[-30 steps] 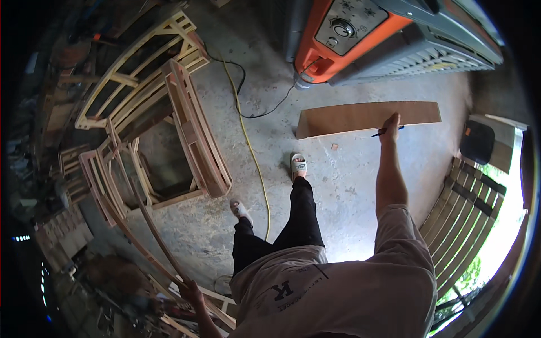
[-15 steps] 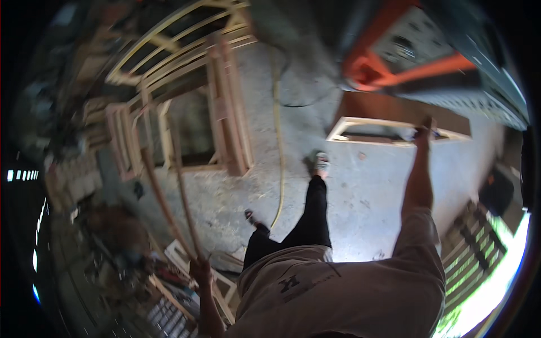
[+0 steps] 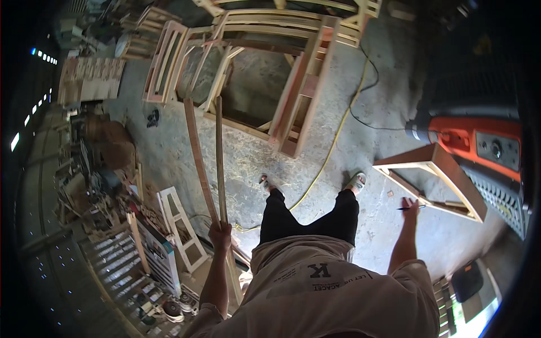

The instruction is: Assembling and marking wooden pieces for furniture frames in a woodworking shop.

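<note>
Overhead, two long wooden slats (image 3: 205, 160) run lengthwise away from the person, their far ends pointing up-frame toward the stacked wooden frames (image 3: 293, 79); the left hand (image 3: 221, 235) is clamped around their near ends. Well apart, the right hand (image 3: 410, 207) pinches a dark pencil (image 3: 407, 208) lying crosswise, beside a wooden frame (image 3: 437, 177) against the orange machine (image 3: 479, 143) on the concrete floor (image 3: 349, 101).

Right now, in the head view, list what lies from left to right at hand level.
White ladder-like frame → left hand gripping two long wooden strips → yellow cable → right hand with a pencil → wooden board frame → orange machine.
</note>
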`<state>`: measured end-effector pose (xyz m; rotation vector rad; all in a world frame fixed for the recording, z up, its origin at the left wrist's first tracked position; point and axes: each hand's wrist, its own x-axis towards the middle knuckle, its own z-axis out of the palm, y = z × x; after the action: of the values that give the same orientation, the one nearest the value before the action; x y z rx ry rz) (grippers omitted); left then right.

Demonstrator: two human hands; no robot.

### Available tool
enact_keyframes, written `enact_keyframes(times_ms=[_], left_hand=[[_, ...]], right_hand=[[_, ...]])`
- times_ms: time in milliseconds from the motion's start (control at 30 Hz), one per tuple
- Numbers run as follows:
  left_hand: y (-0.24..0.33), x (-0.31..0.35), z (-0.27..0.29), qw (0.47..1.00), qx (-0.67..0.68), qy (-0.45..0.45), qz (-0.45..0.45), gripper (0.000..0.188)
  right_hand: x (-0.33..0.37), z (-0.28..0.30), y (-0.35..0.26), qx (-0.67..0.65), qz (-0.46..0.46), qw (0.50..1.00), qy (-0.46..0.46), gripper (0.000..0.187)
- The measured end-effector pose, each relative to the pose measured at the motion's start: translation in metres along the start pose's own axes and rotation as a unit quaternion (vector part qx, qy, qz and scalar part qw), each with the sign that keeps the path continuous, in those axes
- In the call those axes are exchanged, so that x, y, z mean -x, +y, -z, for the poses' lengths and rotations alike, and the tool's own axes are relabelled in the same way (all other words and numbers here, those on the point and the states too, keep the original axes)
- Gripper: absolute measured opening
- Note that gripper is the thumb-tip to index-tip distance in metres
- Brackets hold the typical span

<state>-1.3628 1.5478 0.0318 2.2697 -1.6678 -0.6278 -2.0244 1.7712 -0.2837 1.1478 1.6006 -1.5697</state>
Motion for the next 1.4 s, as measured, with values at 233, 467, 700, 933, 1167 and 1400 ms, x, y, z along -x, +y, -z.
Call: enact_keyframes(times_ms=[233,467,700,933,1167,1400], left_hand=[[-0.162,-0.117,-0.006,0.991,0.110,0.065,0.049,0.023],[-0.295,-0.199,0.045,0.967,0.142,0.011,0.210,0.025],[-0.366,-0.204,0.053,0.932,0.088,-0.009,0.352,0.027],[-0.374,-0.182,0.007,0.891,0.126,-0.073,0.430,0.016],[-0.341,-0.194,0.014,0.814,-0.012,-0.249,0.525,0.014],[-0.334,-0.214,0.039,0.871,0.004,-0.225,0.436,0.014]], right_hand=[[0.200,-0.156,0.183,0.429,-0.102,0.871,-0.216,0.025],[0.430,-0.349,0.390,0.513,-0.138,0.775,-0.342,0.075],[0.425,-0.525,0.623,0.546,-0.083,0.730,-0.403,0.043],[0.199,-0.681,0.849,0.818,0.363,0.299,-0.330,0.053],[0.150,-0.722,0.934,0.848,0.328,0.207,-0.360,0.098],[0.176,-0.712,0.882,0.808,0.299,0.303,-0.406,0.088]])
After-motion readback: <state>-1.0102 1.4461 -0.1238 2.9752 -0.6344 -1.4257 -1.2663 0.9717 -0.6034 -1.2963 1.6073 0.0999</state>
